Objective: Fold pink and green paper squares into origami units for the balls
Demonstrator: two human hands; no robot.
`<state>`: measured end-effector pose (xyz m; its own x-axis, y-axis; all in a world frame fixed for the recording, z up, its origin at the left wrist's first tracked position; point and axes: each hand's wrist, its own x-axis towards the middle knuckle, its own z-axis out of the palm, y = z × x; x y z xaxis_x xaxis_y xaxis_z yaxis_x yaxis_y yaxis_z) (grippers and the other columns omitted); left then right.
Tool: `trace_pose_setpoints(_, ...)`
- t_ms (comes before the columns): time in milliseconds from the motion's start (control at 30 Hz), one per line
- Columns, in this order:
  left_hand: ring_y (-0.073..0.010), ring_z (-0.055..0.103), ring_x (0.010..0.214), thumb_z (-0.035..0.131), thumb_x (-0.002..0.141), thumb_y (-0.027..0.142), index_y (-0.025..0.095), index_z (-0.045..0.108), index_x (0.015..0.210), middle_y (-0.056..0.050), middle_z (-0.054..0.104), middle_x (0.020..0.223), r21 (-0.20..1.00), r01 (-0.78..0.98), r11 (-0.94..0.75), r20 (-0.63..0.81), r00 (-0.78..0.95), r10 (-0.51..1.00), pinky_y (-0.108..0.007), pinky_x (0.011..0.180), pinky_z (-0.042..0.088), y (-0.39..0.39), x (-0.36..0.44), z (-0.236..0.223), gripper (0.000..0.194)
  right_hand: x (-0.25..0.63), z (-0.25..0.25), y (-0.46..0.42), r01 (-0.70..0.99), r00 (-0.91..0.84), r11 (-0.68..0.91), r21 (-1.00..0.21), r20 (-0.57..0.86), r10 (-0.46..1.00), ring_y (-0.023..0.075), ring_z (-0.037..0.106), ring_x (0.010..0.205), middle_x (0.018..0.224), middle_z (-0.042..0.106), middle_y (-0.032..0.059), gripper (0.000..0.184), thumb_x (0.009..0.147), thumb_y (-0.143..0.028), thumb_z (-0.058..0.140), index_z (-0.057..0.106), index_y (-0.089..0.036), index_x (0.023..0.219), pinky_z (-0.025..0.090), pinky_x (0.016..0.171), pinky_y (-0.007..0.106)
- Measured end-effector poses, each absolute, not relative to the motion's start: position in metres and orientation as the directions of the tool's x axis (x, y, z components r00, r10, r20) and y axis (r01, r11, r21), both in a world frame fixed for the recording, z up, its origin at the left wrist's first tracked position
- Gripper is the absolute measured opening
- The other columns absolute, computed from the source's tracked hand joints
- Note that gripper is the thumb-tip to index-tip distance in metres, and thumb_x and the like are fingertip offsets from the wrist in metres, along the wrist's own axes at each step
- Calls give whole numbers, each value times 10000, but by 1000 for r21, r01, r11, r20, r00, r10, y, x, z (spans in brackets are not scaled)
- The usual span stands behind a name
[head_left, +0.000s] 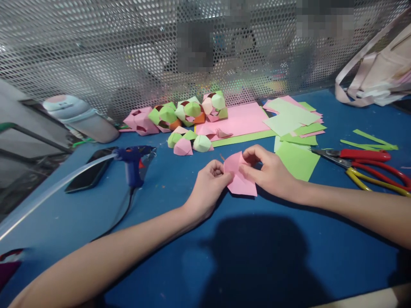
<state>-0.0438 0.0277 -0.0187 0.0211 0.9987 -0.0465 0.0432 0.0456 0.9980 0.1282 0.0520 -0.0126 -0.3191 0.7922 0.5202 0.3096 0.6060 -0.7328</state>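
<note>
A small pink sheet of paper is held up between both hands over the blue table. My left hand pinches its left edge, thumb in front and fingers curled behind. On the other side my right hand grips the upper right edge between thumb and fingers. The paper bends slightly, its top corner pointing up. Just beyond the hands sit small folded paper pieces in pink and green. Loose green paper lies right of my right hand.
Folded paper balls line the mesh panel. A blue glue gun stands at left beside a phone and a bottle. Red-handled pliers, yellow-and-red-handled scissors and green strips lie right.
</note>
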Motion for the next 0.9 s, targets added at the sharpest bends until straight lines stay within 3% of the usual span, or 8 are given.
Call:
trace_pose_setpoints(200, -79, 546, 640, 685, 737, 242, 160, 563, 841, 31, 590, 739, 990, -95, 103, -97, 68, 993, -209, 611, 424, 26, -41, -16, 180, 132, -19, 54, 262, -420, 764, -590, 643, 641, 155, 540, 850, 870, 563, 42, 117, 890, -110, 459, 530, -200, 863, 467, 775, 312)
trace_pose_setpoints(333, -113, 573, 721, 689, 758, 297, 143, 653, 885, -15, 639, 822, 993, -64, 100, -93, 110, 990, -241, 687, 456, 26, -42, -16, 203, 137, -26, 56, 220, -525, 843, -491, 669, 526, 169, 555, 974, 1017, 589, 87, 154, 911, -115, 454, 551, -201, 995, 484, 848, 330)
trace_pose_setpoints(500, -118, 563, 726, 682, 778, 339, 146, 674, 883, -27, 648, 823, 994, -64, 90, -81, 129, 988, -239, 682, 449, 26, -45, -18, 220, 141, -29, 56, 206, -584, 891, -404, 680, 443, 181, 570, 1002, 1052, 592, 106, 185, 894, -89, 464, 580, -185, 1002, 504, 835, 331)
trace_pose_setpoints(733, -110, 550, 711, 652, 797, 321, 150, 665, 837, -11, 630, 785, 999, 21, 37, -39, 86, 996, -218, 652, 433, 27, -45, -19, 176, 139, -25, 52, 203, -523, 842, -499, 672, 524, 189, 588, 953, 1044, 602, 116, 136, 855, -173, 571, 599, -161, 988, 513, 811, 337)
trace_pose_setpoints(900, -107, 543, 679, 661, 768, 241, 148, 672, 840, -8, 642, 778, 995, 98, 10, -20, 100, 995, -210, 613, 427, 25, -44, -19, 119, 136, -19, 50, 279, -473, 772, -571, 618, 628, 180, 579, 908, 971, 619, 77, 217, 822, -217, 646, 584, -159, 1021, 489, 807, 333)
